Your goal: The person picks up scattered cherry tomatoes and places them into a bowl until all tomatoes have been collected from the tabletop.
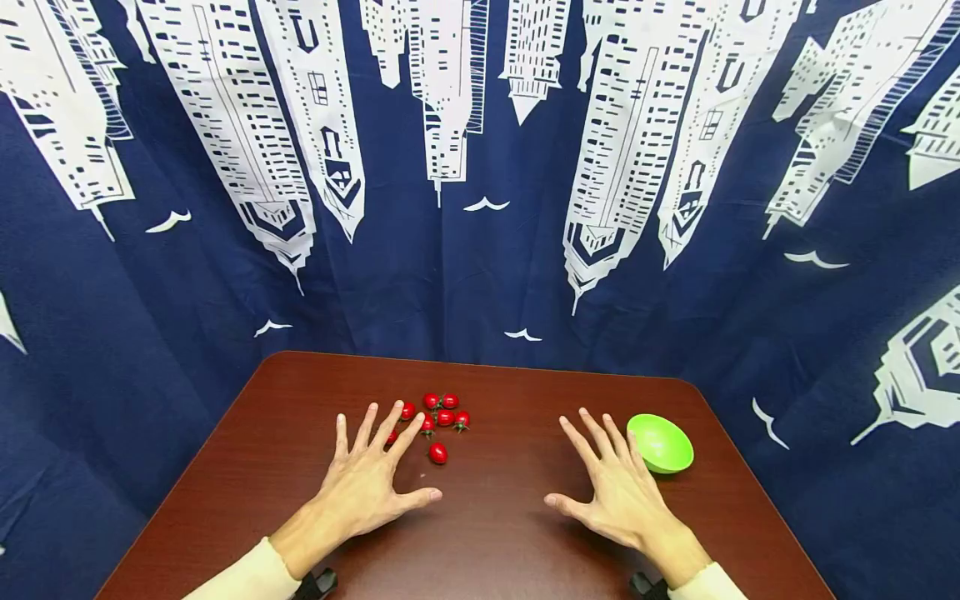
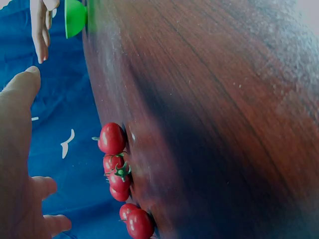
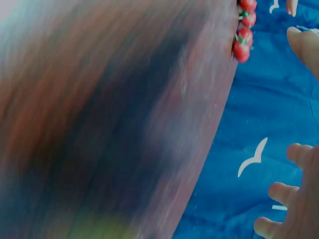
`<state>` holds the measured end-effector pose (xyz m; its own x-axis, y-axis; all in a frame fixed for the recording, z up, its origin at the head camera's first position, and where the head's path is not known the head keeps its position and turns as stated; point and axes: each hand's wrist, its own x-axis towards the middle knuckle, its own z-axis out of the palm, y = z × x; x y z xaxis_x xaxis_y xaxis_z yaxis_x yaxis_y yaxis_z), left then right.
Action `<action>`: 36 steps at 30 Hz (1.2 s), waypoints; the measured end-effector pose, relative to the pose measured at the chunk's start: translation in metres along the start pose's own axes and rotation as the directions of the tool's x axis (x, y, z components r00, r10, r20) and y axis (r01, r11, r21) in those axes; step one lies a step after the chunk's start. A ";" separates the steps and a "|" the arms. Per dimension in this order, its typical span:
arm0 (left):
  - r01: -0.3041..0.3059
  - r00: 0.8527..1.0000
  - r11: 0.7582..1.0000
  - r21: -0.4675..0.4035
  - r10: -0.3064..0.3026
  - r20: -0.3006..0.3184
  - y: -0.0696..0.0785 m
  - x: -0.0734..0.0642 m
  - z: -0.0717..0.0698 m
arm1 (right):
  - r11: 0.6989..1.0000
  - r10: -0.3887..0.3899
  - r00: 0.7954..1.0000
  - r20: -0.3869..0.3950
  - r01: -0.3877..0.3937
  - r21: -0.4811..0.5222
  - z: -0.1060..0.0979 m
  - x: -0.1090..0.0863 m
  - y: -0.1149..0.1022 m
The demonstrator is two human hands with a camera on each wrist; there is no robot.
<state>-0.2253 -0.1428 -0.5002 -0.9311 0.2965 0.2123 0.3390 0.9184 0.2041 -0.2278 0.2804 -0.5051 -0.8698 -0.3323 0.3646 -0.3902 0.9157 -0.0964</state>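
Note:
Several red cherry tomatoes [image 1: 445,417], some with green stems, lie in a loose group left of the table's middle. My left hand [image 1: 365,487] hovers palm down beside them with fingers spread, its fingertips overlapping a few tomatoes in the head view. In the left wrist view the tomatoes [image 2: 112,139] form a row beyond the thumb. A bright green bowl [image 1: 660,443] stands at the right side of the table. My right hand [image 1: 618,492], fingers spread and holding nothing, is just left of the bowl, its fingers partly overlapping the bowl's left rim.
The brown wooden table [image 1: 495,533] has rounded far corners. Behind it and along both sides hangs a dark blue curtain [image 1: 450,283] printed with white buildings and birds. Black straps [image 1: 315,585] sit on both wrists beside the cream sleeves.

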 end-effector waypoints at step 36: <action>-0.112 0.991 0.993 -0.027 0.110 -0.071 0.018 0.027 0.013 | 0.962 0.266 0.962 0.064 -0.269 0.044 -0.022 -0.012 0.119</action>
<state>-0.2460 -0.1149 -0.5029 -0.8761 0.3764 0.3012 0.4449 0.8720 0.2042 -0.2567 0.3982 -0.5002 -0.9598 -0.0907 0.2656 -0.1549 0.9603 -0.2319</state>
